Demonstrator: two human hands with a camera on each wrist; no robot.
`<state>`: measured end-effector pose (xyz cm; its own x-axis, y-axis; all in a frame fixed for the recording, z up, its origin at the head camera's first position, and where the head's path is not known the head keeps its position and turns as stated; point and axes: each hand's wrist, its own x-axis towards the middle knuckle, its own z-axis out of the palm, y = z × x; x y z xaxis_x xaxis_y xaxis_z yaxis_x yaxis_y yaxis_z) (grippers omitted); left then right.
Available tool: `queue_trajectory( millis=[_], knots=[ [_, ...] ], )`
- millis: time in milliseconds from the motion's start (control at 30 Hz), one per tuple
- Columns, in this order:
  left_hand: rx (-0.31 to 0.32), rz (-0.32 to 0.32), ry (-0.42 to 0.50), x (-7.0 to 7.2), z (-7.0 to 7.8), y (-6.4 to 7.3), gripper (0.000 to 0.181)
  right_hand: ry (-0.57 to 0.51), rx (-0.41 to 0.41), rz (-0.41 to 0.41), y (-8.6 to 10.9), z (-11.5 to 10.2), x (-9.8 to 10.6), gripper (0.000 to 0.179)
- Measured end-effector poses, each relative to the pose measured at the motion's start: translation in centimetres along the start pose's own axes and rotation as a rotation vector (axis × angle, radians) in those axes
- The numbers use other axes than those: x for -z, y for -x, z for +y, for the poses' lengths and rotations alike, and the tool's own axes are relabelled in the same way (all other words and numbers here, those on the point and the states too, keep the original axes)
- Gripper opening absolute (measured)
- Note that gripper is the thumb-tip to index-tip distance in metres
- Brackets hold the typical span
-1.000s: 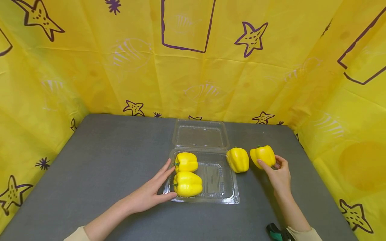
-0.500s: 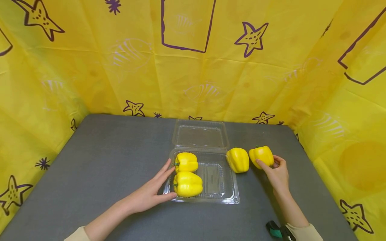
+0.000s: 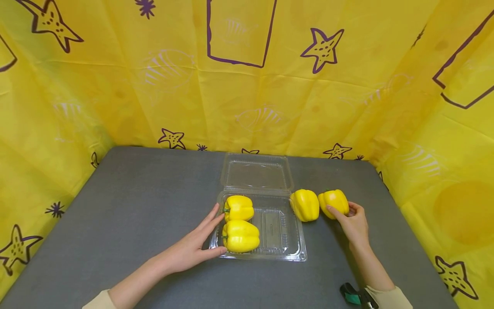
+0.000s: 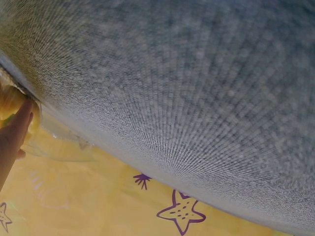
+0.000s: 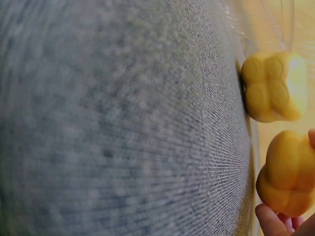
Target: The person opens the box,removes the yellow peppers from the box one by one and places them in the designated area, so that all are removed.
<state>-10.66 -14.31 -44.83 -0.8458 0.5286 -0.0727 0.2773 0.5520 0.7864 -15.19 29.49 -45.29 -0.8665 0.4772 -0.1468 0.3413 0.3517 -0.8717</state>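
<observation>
In the head view a clear plastic clamshell container (image 3: 273, 231) lies with its lid (image 3: 256, 174) folded back. Two yellow bell peppers, a rear one (image 3: 239, 208) and a front one (image 3: 241, 236), lie along its left side. My left hand (image 3: 197, 244) spreads straight fingers at the container's left rim, thumb by the front pepper. To the right, my right hand (image 3: 352, 223) grips a yellow bell pepper (image 3: 333, 203) between thumb and fingers. Another yellow bell pepper (image 3: 305, 205) sits at the container's right edge, beside the held one. In the right wrist view the held pepper (image 5: 288, 172) shows its lobed underside.
The grey tabletop (image 3: 162, 193) runs back to a yellow patterned curtain (image 3: 247, 94), which also hangs at both sides. A black and green strap-like object (image 3: 353, 295) shows by the right sleeve (image 3: 387, 297).
My right hand has moved slightly left and down with its pepper, bringing it closer to the one beside the container. My left hand and the container have stayed in place.
</observation>
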Motion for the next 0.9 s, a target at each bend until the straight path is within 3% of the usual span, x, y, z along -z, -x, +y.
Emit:
queue_trajectory(
  millis=[900],
  knots=[
    [0.006, 0.001, -0.007, -0.01, 0.05, 0.04, 0.09, 0.077, 0.02, -0.058, 0.22, 0.09, -0.11, 0.091]
  ],
)
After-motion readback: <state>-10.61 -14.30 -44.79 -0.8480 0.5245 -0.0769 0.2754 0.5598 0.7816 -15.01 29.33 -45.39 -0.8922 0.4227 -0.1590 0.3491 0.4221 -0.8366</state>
